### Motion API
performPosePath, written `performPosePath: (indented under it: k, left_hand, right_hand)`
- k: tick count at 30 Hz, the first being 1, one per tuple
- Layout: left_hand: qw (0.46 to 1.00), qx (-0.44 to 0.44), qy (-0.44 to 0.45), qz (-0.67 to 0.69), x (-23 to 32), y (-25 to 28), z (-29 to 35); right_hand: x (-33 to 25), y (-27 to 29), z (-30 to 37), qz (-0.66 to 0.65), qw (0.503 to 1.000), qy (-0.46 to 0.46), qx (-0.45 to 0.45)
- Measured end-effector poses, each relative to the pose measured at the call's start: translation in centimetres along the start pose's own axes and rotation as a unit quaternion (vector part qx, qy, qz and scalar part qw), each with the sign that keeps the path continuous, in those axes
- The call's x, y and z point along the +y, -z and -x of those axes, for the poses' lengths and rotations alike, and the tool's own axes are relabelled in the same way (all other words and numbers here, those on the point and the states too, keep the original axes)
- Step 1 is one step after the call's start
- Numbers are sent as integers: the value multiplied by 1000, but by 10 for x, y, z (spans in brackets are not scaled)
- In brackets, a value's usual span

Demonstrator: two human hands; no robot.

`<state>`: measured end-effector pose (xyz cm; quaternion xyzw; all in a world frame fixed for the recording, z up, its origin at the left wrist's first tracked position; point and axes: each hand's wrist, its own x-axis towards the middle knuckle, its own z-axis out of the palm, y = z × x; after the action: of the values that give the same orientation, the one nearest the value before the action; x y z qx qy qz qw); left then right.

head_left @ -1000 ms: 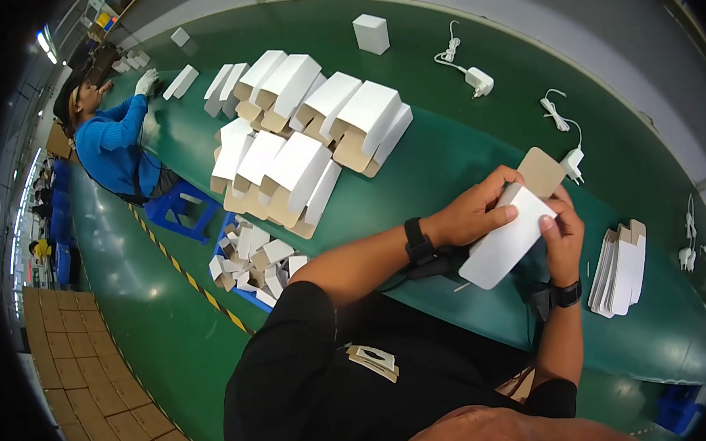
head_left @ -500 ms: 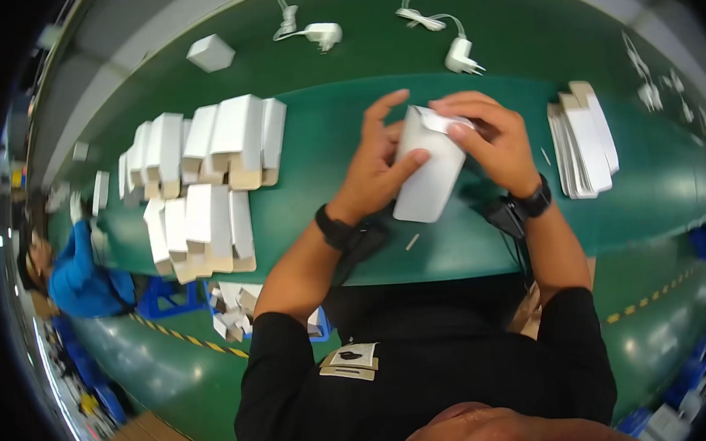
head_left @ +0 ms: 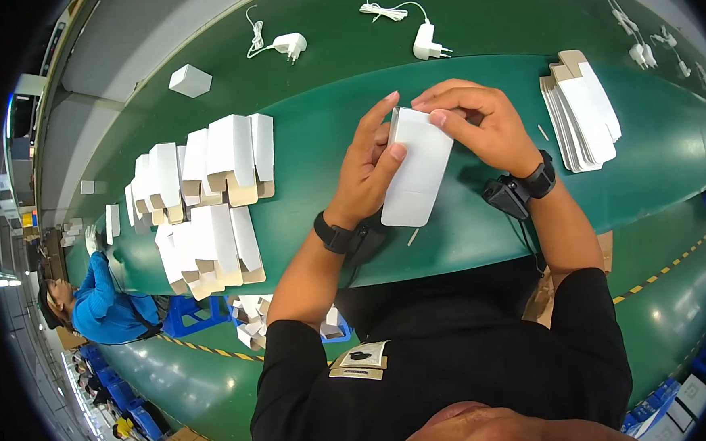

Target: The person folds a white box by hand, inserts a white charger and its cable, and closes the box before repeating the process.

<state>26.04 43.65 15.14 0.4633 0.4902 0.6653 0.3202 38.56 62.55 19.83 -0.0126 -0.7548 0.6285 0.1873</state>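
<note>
Both hands hold one white folded carton (head_left: 416, 170) above the green table (head_left: 314, 118). My left hand (head_left: 370, 169) grips its left long side, fingers stretched up along the edge. My right hand (head_left: 476, 126) covers its upper right end, fingertips pressing on the top flap. Each wrist wears a black band. A stack of flat white carton blanks (head_left: 582, 111) lies just right of my right hand. To the left, several assembled white cartons (head_left: 206, 197) lie in rows.
White plug adapters with cords (head_left: 427, 42) lie along the far strip, with a small white box (head_left: 190, 80) at the upper left. A person in a blue top (head_left: 103, 304) works at the far left. Blue crates (head_left: 189, 315) sit below the table edge.
The view has swung round; the carton now stands nearly upright in the picture. My right fingers have come onto its top end, and the brown flap seen a second ago no longer shows.
</note>
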Motion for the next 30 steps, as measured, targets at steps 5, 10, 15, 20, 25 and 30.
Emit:
performPosePath:
  k: [5, 10, 15, 20, 25, 30]
  left_hand:
    - [998, 23, -41, -35, 0, 1, 1]
    - [997, 32, -65, -18, -7, 3, -4]
    - [996, 76, -43, 27, -1, 0, -12]
    - [984, 154, -36, 76, 10, 12, -3]
    - [995, 65, 67, 25, -14, 0, -20]
    - [991, -3, 101, 91, -23, 20, -10]
  right_hand:
    - [-6, -9, 2, 91, 992, 82, -14]
    - [3, -10, 1, 127, 986, 104, -5]
    - [11, -6, -4, 94, 992, 85, 16]
    - [3, -29, -12, -1, 999, 26, 29]
    - [24, 8, 6, 57, 983, 53, 168]
    - [30, -4, -2, 24, 987, 12, 160]
